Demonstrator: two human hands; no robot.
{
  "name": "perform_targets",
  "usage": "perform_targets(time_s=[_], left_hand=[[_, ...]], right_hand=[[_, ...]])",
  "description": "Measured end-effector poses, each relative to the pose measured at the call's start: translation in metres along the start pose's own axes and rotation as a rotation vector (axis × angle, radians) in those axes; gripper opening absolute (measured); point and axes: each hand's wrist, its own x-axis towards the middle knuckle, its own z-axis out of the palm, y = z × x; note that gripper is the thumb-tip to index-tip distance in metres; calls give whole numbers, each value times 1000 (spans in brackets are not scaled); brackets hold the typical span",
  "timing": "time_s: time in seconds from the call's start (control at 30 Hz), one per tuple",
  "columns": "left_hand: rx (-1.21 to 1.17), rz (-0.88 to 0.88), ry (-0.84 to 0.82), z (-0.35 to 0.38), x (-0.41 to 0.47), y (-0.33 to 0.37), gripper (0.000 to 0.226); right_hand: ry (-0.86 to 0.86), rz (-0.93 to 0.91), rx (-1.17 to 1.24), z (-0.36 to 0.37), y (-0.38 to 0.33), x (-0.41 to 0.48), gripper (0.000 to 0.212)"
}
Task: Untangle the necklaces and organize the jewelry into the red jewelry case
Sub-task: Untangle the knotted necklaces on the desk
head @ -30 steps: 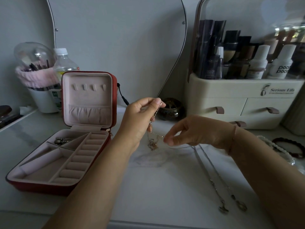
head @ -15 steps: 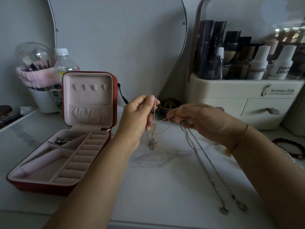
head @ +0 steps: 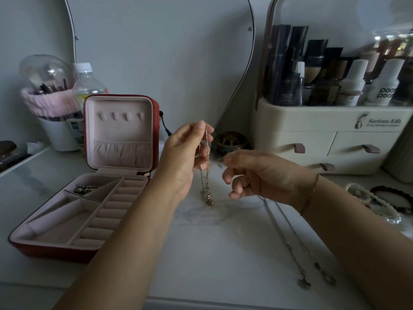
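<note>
The red jewelry case [head: 55, 250] lies open at the left with its pink lid upright; one small metal piece [head: 86, 189] sits in a back compartment. My left hand [head: 183, 157] pinches a thin gold necklace [head: 206, 182] up high, so the chain and pendant hang above the tabletop. Just to the right, my right hand [head: 252, 175] has curled fingers, and its thumb and forefinger seem to pinch a short blurred strand of that gold chain. Two long silver necklaces [head: 288, 242] lie on the table, running from under my right hand toward the front edge.
A cream cosmetics organizer [head: 324, 135] with drawers fills the back right, with a small brass pot [head: 230, 142] beside it. A pearl bracelet [head: 377, 205] and a dark bracelet [head: 395, 193] lie at the right. A brush cup [head: 55, 130] and water bottle [head: 87, 86] stand behind the case.
My right hand lifted the silver chains toward my left hand, then dropped lower; the silver chains lie flat again. My left hand stays raised with the gold necklace.
</note>
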Motion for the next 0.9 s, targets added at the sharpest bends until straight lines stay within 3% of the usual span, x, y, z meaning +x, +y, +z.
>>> perform_targets(time_s=[0.1, 0.17, 0.5, 0.77, 0.9], left_hand=[[-40, -18, -15, 0, -1, 1, 23], [-59, -15, -31, 0, -1, 2, 22], [-41, -11, -58, 2, -3, 2, 21], [13, -53, 1, 1, -3, 2, 23], [126, -120, -6, 0, -4, 0, 23]], right_hand=[[-44, -38, -119, 1, 2, 0, 35], [-40, -103, -196, 4, 3, 2, 39], [47, -259, -304, 15, 11, 8, 7], [189, -329, -111, 1, 6, 10, 17], [211, -242, 74, -2, 1, 10, 26]])
